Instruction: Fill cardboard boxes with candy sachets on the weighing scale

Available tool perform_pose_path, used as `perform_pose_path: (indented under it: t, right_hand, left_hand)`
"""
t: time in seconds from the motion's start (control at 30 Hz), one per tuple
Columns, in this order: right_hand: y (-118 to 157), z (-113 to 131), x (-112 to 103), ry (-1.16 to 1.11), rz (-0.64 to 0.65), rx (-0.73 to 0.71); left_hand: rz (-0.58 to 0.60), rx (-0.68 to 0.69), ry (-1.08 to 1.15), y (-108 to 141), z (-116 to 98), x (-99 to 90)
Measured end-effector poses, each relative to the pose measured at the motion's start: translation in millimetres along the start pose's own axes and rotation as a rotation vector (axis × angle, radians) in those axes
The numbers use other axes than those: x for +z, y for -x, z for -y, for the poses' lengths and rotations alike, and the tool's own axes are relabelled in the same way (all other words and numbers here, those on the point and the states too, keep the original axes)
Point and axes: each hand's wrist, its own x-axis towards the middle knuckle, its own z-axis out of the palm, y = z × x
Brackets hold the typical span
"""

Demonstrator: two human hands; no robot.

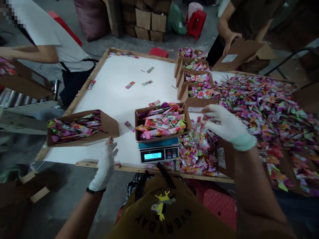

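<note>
A cardboard box full of wrapped candies (161,124) rests on a digital scale (159,153) with a lit display. My right hand (221,124), in a white glove, is over the loose candy pile right of the scale, its fingers bent around some wrapped candies (201,132) that are blurred by motion. Near the front edge, my gloved left hand (106,162) has its fingers apart and holds nothing. It is just below the right end of another filled box (82,129) at the table's left.
Several filled boxes (196,101) line up at the back right, beside a large candy heap (259,99). Stray candies lie on the white table (112,89). One person (244,26) holds a carton at the back right; another (47,39) stands at the left.
</note>
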Motion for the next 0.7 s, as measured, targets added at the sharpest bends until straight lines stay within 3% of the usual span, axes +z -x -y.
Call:
perform_pose_path:
  t: [0.1,0.17,0.27,0.33,0.47,0.57,0.7]
  right_hand:
    - [-43,58,51,0.038,0.263,-0.201]
    - [-66,87,87,0.173,0.444,-0.216]
    - [-86,103,124,0.269,0.508,-0.188]
    - [-91,99,132,0.244,0.473,-0.208]
    - [-90,81,105,0.119,0.403,-0.248]
    - [-75,68,65,0.013,0.28,-0.187]
    - [-32,43,1,-0.177,0.097,-0.002]
  left_hand:
    - [-0.023,-0.049,0.025,3,0,6.5]
    - [-0.002,-0.053,0.046,6,-1,12.5]
    - [0.023,-0.051,0.063,13,-1,13.4]
    - [0.032,-0.06,0.065,18,4,7.0]
    - [0.006,-0.075,0.047,24,19,-10.0]
    - [0.001,-0.084,0.026,26,26,-14.9]
    - [0.053,-0.076,0.012,25,27,-8.2]
